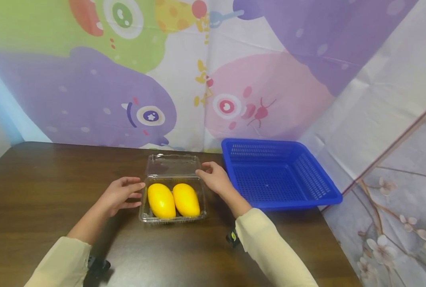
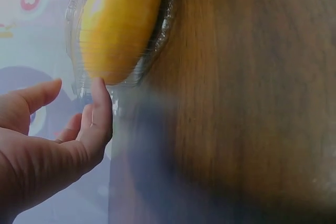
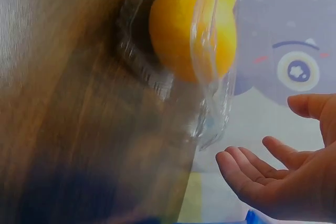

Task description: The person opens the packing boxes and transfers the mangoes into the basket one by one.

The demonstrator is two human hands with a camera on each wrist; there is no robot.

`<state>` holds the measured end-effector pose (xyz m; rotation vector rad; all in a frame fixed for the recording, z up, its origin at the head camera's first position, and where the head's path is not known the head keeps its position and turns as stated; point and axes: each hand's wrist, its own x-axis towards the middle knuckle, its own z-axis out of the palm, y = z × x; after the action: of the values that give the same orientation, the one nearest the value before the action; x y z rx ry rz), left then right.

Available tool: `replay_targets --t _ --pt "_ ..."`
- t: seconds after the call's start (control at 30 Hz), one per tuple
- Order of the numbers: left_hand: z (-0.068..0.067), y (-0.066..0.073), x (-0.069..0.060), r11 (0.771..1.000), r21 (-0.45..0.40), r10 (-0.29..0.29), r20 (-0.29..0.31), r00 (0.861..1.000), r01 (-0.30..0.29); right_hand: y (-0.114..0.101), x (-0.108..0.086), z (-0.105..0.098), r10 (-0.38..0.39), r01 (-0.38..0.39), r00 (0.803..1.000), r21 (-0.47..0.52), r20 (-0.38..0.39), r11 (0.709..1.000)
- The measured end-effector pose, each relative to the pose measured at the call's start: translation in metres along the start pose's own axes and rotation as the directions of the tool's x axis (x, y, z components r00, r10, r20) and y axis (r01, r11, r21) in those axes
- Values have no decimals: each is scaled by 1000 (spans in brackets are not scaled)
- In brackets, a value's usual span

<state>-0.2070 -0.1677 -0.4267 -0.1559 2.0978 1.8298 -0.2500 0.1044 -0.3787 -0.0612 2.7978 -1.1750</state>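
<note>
A clear plastic clamshell box point(image 1: 148, 219) lies on the table with its lid point(image 1: 173, 166) folded back toward the wall. Inside sit two yellow mangoes, the left mango point(image 1: 161, 201) and the right mango point(image 1: 186, 200), side by side. At the box's left wall is my left hand point(image 1: 123, 194), thumb and fingers spread; in the left wrist view a fingertip reaches the plastic or lies very close to it. My right hand point(image 1: 215, 179) hovers beside the lid's right edge. Its fingers are loosely bent and apart from the box in the right wrist view, gripping nothing.
A blue perforated basket point(image 1: 331, 195) stands to the right of the box, close to my right forearm. The dark wooden table point(image 1: 48, 199) meets a cartoon-printed cloth point(image 1: 188, 119) at the back. A floral cloth point(image 1: 396, 223) hangs along the right side.
</note>
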Motion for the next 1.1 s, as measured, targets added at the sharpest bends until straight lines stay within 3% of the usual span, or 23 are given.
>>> replay_targets --t 0.33,0.77,1.1 --pt "2 -4 -6 1000 -1 11 9 1000 -11 1 -23 8 -46 41 994 55 98 998" --pt "7 -2 -8 999 -7 32 30 999 -31 -7 -36 13 -112 105 986 64 124 992" --pt "10 -5 -7 999 -23 29 20 999 -29 -7 -38 26 -192 204 969 -64 154 977"
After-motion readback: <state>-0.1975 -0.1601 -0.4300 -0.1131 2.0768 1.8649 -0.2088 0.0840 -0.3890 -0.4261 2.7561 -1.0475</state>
